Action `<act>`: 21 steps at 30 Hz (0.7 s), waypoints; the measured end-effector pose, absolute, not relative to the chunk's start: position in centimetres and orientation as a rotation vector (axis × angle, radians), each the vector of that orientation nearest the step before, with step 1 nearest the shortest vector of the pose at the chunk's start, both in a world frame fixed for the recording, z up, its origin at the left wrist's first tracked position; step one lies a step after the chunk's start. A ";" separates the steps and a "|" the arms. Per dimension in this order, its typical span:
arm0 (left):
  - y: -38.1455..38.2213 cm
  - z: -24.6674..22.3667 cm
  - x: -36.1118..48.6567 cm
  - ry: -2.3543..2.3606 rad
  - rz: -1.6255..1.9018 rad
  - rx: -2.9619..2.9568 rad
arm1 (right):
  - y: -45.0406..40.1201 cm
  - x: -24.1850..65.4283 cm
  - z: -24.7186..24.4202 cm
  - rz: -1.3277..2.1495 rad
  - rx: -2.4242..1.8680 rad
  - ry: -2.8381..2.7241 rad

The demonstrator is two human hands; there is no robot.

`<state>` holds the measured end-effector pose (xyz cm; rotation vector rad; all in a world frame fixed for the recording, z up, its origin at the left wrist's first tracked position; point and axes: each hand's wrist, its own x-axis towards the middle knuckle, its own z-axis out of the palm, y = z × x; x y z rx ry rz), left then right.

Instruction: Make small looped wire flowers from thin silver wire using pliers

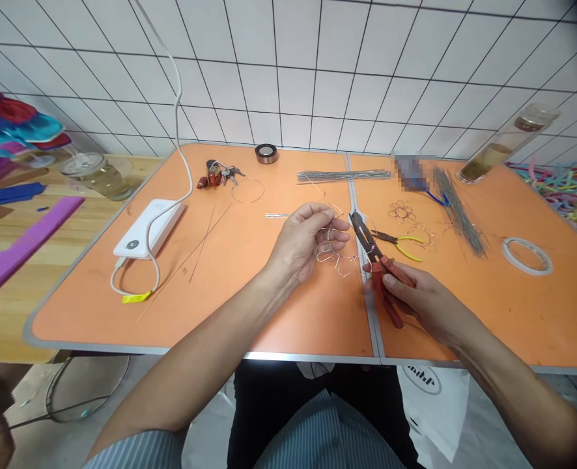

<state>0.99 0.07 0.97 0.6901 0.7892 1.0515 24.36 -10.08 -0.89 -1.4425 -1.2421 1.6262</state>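
Observation:
Above the middle of the orange table (269, 312), my left hand (305, 241) pinches a thin wire bent into several loops (340, 259). The wire shape hangs below and to the right of my fingers. My right hand (415, 293) is wrapped around the red handles of a pair of pliers (379, 267). Their dark jaws point up and left, close to the wire and my left fingertips. Whether the jaws touch the wire I cannot tell. Beyond my right hand lie a smaller pair of yellow-handled pliers (398, 241) and a flower-shaped wire piece (402, 211).
Wire bundles (342, 175) (459, 212) lie toward the back and right. A white power bank (149, 228) with its cable, keys (227, 174), black tape (266, 154), a white tape ring (527, 255) and a glass bottle (508, 143) surround the work area. Long loose wires (191, 260) lie at left.

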 end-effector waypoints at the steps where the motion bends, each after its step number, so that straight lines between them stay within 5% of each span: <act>1: 0.1 0.9 1.0 0.790 1.049 0.696 | -10.0 24.3 -0.9 1.664 -1.435 -1.178; 10: 0.4 0.1 1.0 0.817 1.141 0.809 | -10.7 23.8 -0.6 1.778 -1.297 -0.993; 21: -0.1 0.3 1.4 0.816 1.056 0.880 | -8.7 22.5 -0.7 1.356 -1.357 -1.003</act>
